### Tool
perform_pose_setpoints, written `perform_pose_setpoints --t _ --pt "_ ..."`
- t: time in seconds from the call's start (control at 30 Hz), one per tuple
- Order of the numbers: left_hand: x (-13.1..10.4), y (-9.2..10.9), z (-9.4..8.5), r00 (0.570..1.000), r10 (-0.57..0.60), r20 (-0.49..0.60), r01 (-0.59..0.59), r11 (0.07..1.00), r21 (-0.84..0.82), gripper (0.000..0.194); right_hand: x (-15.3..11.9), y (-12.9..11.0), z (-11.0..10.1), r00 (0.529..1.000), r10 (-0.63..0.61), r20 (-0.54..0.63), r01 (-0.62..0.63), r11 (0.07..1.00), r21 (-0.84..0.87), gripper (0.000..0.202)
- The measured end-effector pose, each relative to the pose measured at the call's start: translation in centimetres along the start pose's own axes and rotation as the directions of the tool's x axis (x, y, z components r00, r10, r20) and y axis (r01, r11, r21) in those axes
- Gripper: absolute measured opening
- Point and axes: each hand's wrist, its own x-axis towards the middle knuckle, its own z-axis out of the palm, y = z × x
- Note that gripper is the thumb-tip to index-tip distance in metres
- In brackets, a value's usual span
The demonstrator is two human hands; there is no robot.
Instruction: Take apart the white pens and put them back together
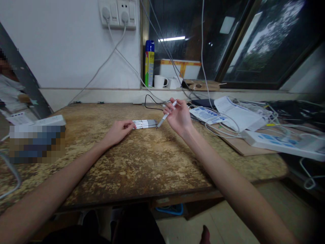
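Observation:
Several slim white pens with grey tips lie side by side in a flat row on the worn wooden table. My left hand rests on the table at the row's left end, its fingers closed against the pens' ends. In my right hand is another white pen, held in bent fingers just right of the row. This pen tilts, its grey tip pointing down and left near the tips of the row.
On the table's right lie papers, tangled cables and a white power strip. A white box-shaped object is at left. A spray can and mug stand on the window sill.

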Motion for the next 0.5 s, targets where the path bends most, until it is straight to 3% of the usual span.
perform_pose_setpoints --t 0.4,0.5 --pt "-0.09 0.38 -0.16 1.000 -0.018 0.005 0.018 1.000 0.003 0.039 -0.15 -0.06 0.23 1.000 0.025 0.007 -0.025 0.997 0.076 0.020" --pt "-0.09 0.32 -0.16 1.000 -0.009 0.005 0.009 1.000 0.007 0.040 -0.18 -0.16 0.28 1.000 0.003 0.000 -0.003 1.000 0.007 0.020"
